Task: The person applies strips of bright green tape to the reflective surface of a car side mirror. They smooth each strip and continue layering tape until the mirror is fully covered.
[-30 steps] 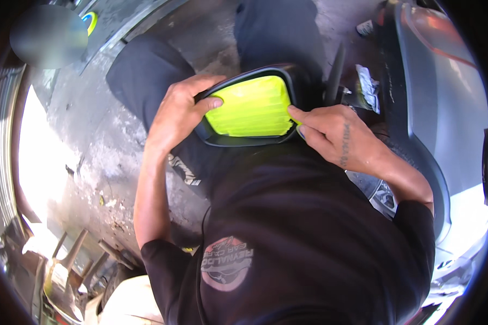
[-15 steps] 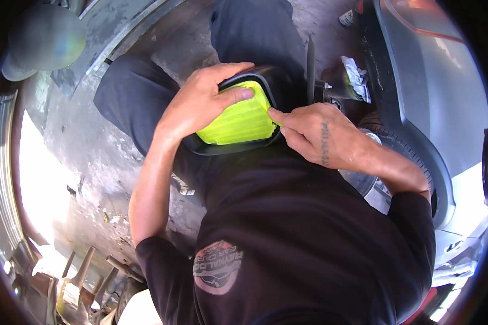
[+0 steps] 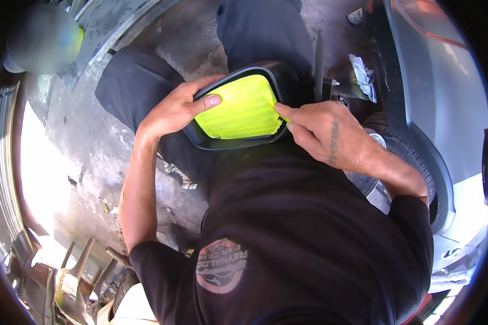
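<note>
A black car side mirror [image 3: 222, 144] lies across my lap, its face turned up. Bright yellow-green masking tape [image 3: 238, 111] in overlapping strips covers that face inside the dark rim. My left hand [image 3: 174, 111] grips the mirror's left side, thumb flat on the tape and fingers curled behind the housing. At the right edge, my right hand [image 3: 331, 132] pinches a bit of the tape between thumb and forefinger. A small dark gap shows by the lower right corner of the tape, next to those fingertips.
A grey car body [image 3: 439, 81] with a tyre [image 3: 401, 146] stands close on the right. Crumpled white paper [image 3: 363, 78] and a small white container [image 3: 355, 17] are near it. Wooden chair-like pieces [image 3: 81, 271] sit at the lower left.
My left hand has slid left and down along the rim, uncovering more of the tape. The mirror has tilted so its face shows more fully. My right hand stays at the tape's right edge.
</note>
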A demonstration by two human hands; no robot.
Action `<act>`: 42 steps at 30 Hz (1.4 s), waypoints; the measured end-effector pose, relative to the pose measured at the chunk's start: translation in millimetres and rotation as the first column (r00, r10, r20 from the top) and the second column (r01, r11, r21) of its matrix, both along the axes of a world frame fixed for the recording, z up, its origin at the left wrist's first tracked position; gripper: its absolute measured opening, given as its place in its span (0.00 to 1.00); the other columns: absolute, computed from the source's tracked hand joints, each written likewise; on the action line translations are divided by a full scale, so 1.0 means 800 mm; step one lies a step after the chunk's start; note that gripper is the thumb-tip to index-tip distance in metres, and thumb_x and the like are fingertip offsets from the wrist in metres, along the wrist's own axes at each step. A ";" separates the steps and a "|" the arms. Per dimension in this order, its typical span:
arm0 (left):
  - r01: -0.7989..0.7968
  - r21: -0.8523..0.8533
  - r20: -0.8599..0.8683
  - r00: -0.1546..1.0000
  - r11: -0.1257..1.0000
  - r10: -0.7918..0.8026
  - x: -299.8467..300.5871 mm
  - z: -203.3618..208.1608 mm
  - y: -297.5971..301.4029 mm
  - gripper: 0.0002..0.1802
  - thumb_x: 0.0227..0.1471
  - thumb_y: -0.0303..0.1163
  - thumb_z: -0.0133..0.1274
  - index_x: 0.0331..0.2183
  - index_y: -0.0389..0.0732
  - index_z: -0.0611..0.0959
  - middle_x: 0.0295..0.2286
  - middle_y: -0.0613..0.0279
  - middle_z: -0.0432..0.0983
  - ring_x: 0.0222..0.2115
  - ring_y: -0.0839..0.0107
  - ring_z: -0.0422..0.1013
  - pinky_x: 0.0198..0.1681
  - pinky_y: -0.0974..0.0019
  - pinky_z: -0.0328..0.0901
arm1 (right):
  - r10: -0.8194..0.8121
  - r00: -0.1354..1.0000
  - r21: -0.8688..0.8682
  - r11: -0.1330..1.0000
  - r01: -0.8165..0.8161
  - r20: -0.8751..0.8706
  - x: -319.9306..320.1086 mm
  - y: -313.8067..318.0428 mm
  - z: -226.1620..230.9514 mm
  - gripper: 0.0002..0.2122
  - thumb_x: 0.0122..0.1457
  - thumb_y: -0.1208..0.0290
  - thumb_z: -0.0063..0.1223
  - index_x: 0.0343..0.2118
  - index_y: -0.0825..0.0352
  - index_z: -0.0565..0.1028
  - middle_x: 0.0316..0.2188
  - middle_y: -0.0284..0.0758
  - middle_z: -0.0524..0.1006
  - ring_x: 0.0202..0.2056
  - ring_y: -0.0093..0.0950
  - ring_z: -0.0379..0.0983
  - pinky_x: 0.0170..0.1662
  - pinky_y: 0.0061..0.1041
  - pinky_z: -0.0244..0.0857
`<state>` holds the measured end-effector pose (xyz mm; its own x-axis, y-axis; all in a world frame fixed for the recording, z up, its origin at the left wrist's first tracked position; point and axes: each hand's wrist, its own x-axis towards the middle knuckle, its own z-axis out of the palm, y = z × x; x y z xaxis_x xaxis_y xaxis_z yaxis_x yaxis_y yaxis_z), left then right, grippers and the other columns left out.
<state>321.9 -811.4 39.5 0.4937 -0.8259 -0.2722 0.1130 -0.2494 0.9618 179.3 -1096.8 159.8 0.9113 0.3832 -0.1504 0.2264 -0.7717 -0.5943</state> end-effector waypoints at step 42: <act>-0.632 0.010 0.185 0.763 0.775 0.619 -0.145 -0.002 -0.020 0.44 0.54 0.16 0.64 0.69 0.32 0.66 0.57 0.37 0.78 0.61 0.46 0.73 0.65 0.54 0.65 | 0.417 0.904 -0.405 0.813 -0.418 -0.096 0.131 0.018 0.054 0.11 0.57 0.68 0.56 0.35 0.71 0.84 0.26 0.52 0.83 0.32 0.52 0.83 0.40 0.47 0.78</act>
